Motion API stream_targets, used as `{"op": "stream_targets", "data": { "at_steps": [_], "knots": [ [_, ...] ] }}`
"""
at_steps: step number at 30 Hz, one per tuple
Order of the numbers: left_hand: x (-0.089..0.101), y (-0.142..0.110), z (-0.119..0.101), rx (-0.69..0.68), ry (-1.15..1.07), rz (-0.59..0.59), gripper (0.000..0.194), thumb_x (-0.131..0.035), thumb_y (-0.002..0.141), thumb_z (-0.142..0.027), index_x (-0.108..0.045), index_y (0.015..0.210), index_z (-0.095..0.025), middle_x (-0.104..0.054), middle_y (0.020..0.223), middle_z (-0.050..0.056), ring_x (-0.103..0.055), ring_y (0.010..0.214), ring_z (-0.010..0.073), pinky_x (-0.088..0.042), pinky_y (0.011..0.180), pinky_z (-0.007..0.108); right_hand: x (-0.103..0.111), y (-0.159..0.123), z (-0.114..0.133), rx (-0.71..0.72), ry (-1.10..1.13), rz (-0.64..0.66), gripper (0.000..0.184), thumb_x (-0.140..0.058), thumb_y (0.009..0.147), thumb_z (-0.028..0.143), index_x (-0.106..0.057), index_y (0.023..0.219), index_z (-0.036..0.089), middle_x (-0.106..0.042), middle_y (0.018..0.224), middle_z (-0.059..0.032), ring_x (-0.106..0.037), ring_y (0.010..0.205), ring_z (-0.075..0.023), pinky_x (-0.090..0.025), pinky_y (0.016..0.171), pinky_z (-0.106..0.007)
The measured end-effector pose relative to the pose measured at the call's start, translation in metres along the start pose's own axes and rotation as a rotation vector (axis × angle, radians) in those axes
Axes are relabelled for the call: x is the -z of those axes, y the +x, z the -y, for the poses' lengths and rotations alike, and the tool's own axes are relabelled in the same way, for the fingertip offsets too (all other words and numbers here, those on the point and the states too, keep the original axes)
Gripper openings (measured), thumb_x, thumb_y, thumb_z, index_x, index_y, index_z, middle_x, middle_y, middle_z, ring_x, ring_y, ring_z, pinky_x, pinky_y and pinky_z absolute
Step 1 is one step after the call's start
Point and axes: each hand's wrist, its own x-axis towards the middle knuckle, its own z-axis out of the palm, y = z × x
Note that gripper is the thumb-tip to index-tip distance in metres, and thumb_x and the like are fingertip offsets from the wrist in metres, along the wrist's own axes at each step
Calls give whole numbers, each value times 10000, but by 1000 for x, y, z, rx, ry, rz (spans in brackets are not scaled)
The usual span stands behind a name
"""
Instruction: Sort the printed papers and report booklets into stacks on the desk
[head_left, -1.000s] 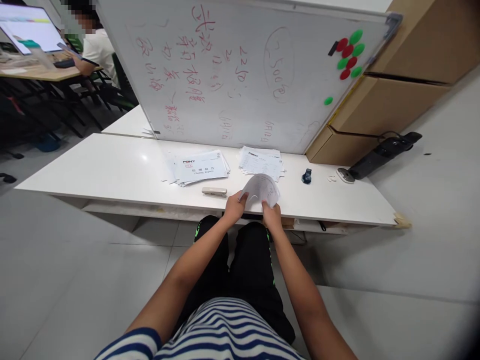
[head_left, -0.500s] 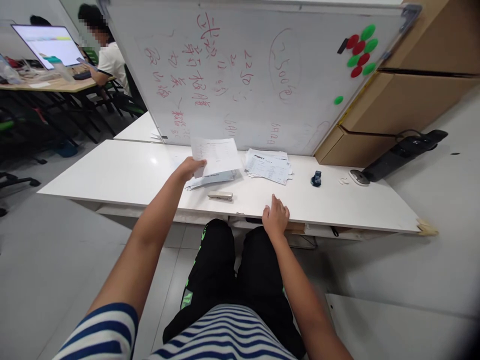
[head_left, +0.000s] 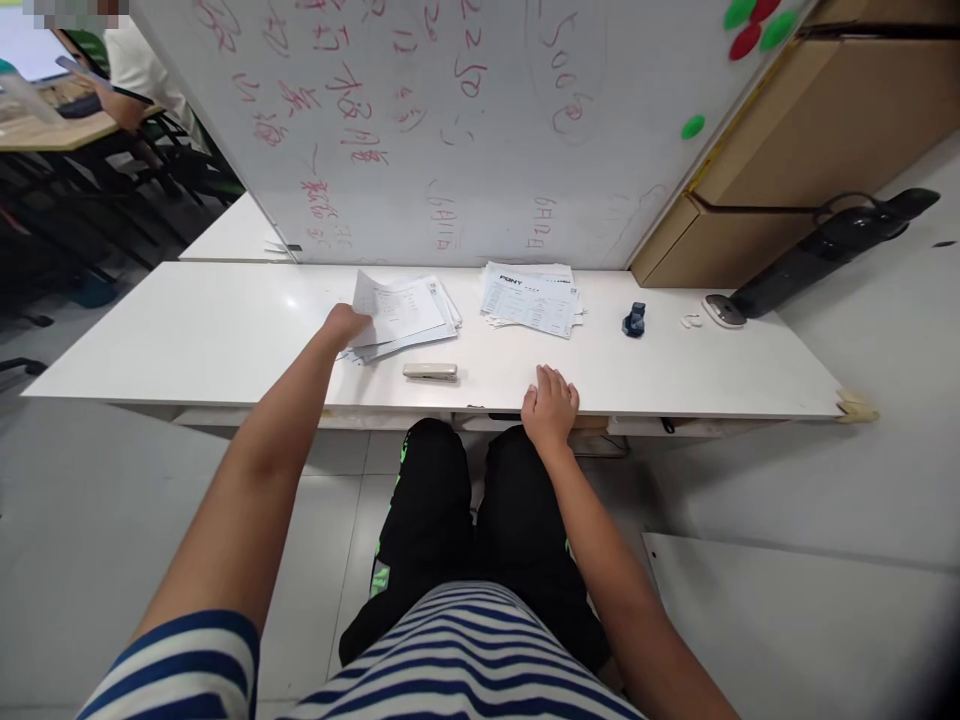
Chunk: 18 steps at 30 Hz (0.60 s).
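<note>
Toward the back edge of the surface (head_left: pixel 499 380), our left hand (head_left: pixel 351 325) pinches the paper (head_left: pixel 405 312) by its left margin, right hand (head_left: pixel 551 405) loosely open at the front edge; we judge paper light, limp, easily creased, best margin-held.

Whiteboard (head_left: pixel 495 175), magnets (head_left: pixel 693 127) on it; cardboard boxes (head_left: pixel 825 120) beside; black bottle (head_left: pixel 817 262) near mouse (head_left: pixel 723 310).

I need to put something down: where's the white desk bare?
Widest: the desk left of the left hand and left paper stack. Also the front strip, right of the right hand, before the dark blue object and mouse. Crowded: around that stack, with the held sheet above and stapler in front; and back right, by mouse and black bottle.
</note>
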Motion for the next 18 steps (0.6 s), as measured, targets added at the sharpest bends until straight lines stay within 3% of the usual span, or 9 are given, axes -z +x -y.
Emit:
{"op": "stream_targets", "data": {
  "at_steps": [3, 5, 8, 10, 12, 14, 18],
  "knots": [
    [-6, -4, 2, -145, 265, -57, 480, -692, 727, -236, -574, 1165, -79, -614, 1169, 225, -579, 1090, 383, -484, 886, 469, 0, 0, 0, -4, 4, 0, 467, -306, 937, 275, -487, 1348, 144, -539, 1378, -131, -420, 1317, -243, -229, 1096, -455],
    [-10, -10, 3, -150, 333, -157, 669, -674, 750, -278, -432, 1338, -72, -525, 1302, 245, -505, 1189, 400, -450, 940, 501, 0, -1, 0, -8, 16, -7, 463, -309, 942, 283, -491, 1345, 146, -542, 1377, -125, -423, 1315, -241, -225, 1099, -451],
    [-13, -25, 3, -173, 358, -312, 874, -647, 789, -344, -179, 1485, -97, -250, 1521, 248, -265, 1382, 406, -300, 1071, 551, 1, 0, 1, -9, 29, -9, 459, -319, 943, 286, -489, 1345, 144, -544, 1377, -120, -421, 1316, -238, -223, 1102, -449],
    [-15, -41, 1, -239, 332, -410, 886, -616, 821, -372, -115, 1505, -114, -71, 1581, 225, -62, 1450, 391, -141, 1130, 578, 2, 0, 1, -5, 30, 0, 461, -321, 943, 285, -482, 1350, 140, -540, 1380, -127, -417, 1318, -240, -228, 1099, -454],
    [-21, -64, -4, -344, 262, -456, 824, -579, 850, -372, -146, 1503, -118, 11, 1593, 204, 68, 1461, 368, -18, 1144, 579, 3, 0, 1, -1, 28, 13, 467, -308, 946, 287, -477, 1354, 133, -535, 1383, -137, -413, 1320, -244, -229, 1097, -460],
    [-33, -94, -11, -500, 194, -407, 722, -547, 869, -344, -238, 1487, -135, 7, 1600, 178, 91, 1465, 345, 28, 1152, 557, 4, -1, 2, -4, 30, 23, 474, -289, 950, 289, -476, 1354, 126, -532, 1383, -146, -413, 1319, -250, -224, 1098, -467],
    [-80, -162, -18, -875, 176, -287, 521, -463, 913, -382, -433, 1398, -197, -107, 1601, 136, 31, 1475, 333, -29, 1154, 566, 8, -5, 5, -17, 44, 38, 476, -290, 947, 291, -471, 1353, 122, -529, 1381, -157, -423, 1308, -262, -220, 1094, -483]
  ]
}}
